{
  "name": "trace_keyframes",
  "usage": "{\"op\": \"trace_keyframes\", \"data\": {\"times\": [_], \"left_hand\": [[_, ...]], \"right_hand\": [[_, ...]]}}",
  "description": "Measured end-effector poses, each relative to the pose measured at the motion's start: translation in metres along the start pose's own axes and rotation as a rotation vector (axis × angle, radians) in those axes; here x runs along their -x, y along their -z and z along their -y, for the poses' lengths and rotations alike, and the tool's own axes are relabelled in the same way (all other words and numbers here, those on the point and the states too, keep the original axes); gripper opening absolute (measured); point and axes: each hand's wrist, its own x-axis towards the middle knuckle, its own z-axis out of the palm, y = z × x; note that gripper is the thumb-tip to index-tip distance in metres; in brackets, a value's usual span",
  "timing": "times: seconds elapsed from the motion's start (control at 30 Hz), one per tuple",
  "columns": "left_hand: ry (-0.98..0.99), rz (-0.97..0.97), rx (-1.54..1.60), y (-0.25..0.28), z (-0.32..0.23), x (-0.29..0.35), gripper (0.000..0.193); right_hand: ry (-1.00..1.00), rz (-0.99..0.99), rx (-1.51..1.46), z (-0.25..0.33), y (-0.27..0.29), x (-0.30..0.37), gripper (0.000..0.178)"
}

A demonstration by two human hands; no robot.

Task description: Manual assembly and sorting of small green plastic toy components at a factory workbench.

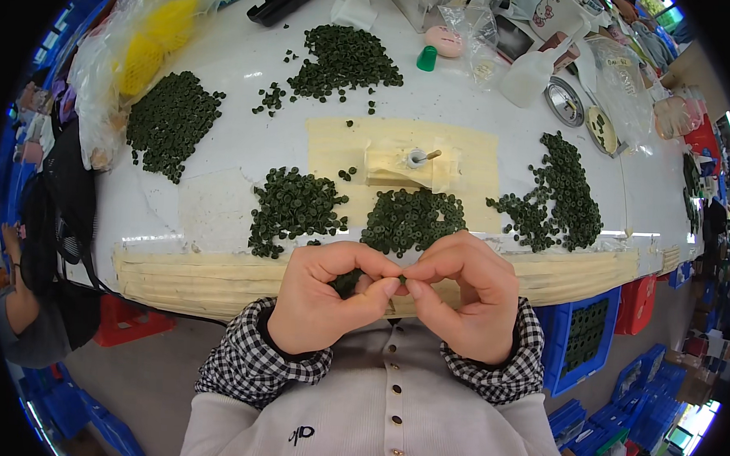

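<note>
Between my two hands, near the front edge of the table, is a tiny dark green round piece [403, 279]. My left hand [323, 295] pinches it from one side with thumb and forefinger. From the other side my right hand [469, 296] grips it the same way, the fingertips of both hands almost meeting. Most of the piece is hidden by the fingers. Just beyond the hands lies a pile of small green ring-like pieces [414, 218], with a second pile [295, 210] to its left. Behind them, a tape-covered block [392, 166] holds an upright metal tube with a thin brown stick [427, 156].
More green piles lie at the right [568, 196], the back [348, 60] and the far left [172, 120]. A clear bag with yellow netting [157, 40], a green cap [427, 58] and a round tin [564, 102] stand around. A blue crate [578, 339] sits below the table's right edge.
</note>
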Motion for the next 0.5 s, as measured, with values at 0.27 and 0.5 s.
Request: {"op": "trace_keyframes", "data": {"times": [0.27,0.5], "left_hand": [[0.169,-0.073,0.106,-0.001,-0.011,0.001,0.008],[0.127,-0.48,0.087,0.032,-0.024,0.013,0.01]], "right_hand": [[0.009,-0.085,0.012,0.0,-0.003,0.0,0.017],[0.793,-0.205,-0.325,0.039,0.019,0.017,0.009]]}}
